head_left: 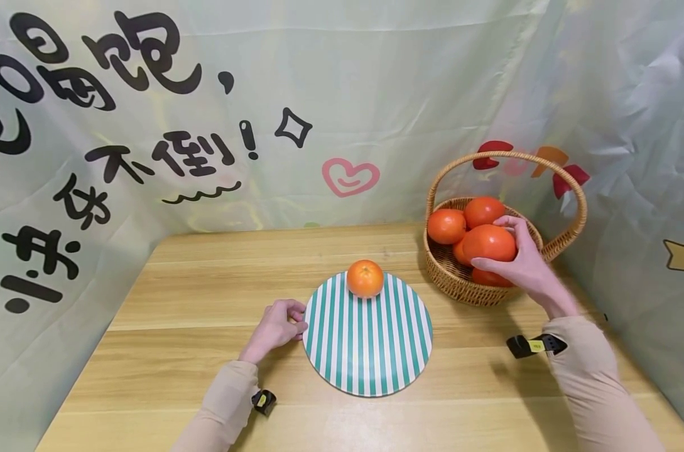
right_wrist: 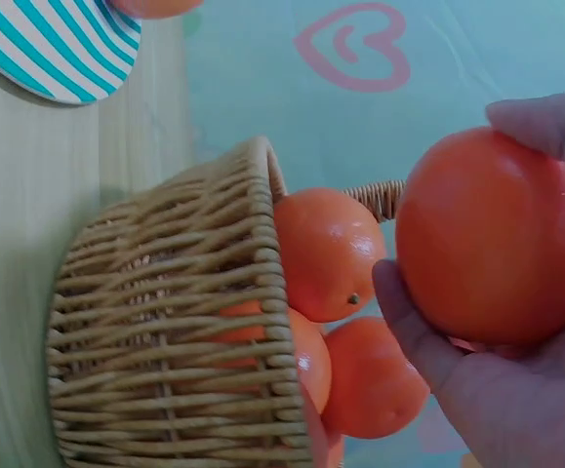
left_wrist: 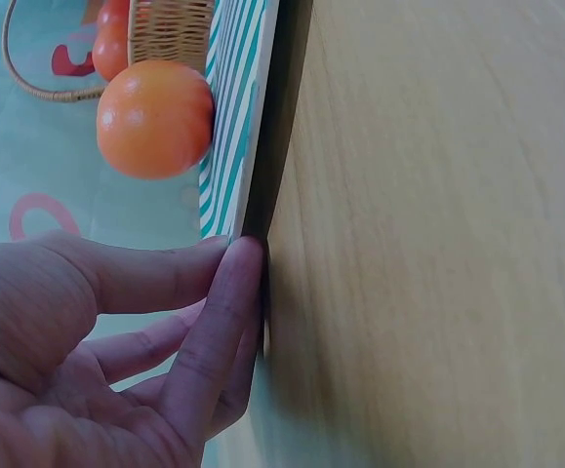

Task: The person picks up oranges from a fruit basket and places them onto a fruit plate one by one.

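Observation:
A round plate (head_left: 370, 351) with green and white stripes lies on the wooden table. One orange (head_left: 365, 279) sits on its far part. At the plate's left rim, my left hand (head_left: 277, 326) pinches the edge between thumb and fingers, as the left wrist view shows close up. My right hand (head_left: 525, 260) grips a large reddish orange (right_wrist: 497, 239), thumb on one side and fingers on the other. That fruit is held over the wicker basket (head_left: 460, 289), just above the several other oranges (head_left: 446, 226) in it. The palm side of the held orange is hidden by the hand.
The basket's tall arched handle (head_left: 508, 152) rises above the fruit and leans right, behind my right hand. A printed cloth backdrop (head_left: 421, 94) hangs along the back and both sides of the table (head_left: 195, 376).

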`<state>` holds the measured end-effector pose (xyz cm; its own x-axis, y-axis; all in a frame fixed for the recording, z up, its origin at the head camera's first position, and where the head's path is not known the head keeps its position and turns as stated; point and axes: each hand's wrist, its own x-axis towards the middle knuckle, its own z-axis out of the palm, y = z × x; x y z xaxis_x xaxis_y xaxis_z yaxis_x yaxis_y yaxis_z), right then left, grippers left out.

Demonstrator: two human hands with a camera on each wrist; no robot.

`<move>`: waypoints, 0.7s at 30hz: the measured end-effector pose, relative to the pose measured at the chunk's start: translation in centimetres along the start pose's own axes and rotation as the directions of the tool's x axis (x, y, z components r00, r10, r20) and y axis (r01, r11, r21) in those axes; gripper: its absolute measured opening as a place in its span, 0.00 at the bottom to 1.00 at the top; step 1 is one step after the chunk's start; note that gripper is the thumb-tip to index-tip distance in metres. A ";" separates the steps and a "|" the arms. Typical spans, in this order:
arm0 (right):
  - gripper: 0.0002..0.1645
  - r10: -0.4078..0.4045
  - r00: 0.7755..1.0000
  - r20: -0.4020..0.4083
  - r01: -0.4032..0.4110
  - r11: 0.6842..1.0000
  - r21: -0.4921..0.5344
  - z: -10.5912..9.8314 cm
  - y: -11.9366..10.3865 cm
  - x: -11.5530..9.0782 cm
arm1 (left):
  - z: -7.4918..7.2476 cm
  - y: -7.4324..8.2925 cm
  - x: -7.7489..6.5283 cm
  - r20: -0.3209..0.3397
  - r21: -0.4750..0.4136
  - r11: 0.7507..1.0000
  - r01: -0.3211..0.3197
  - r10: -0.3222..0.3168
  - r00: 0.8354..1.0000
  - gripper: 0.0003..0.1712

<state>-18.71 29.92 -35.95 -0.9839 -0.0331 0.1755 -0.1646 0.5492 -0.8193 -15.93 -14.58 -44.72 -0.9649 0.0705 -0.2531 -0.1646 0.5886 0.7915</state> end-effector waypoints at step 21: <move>0.34 -0.116 0.989 0.088 0.103 0.984 0.145 2.7 -1.0 -0.8 | 0.0 -0.2 0.0 0.005 0.006 1.000 -0.003 0.003 1.000 0.18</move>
<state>-17.99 27.21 -36.75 -0.9604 -0.1700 0.2207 -0.2730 0.4163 -0.8673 -15.91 -14.69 -44.84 -0.9642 0.0760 -0.2539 -0.1610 0.5930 0.7890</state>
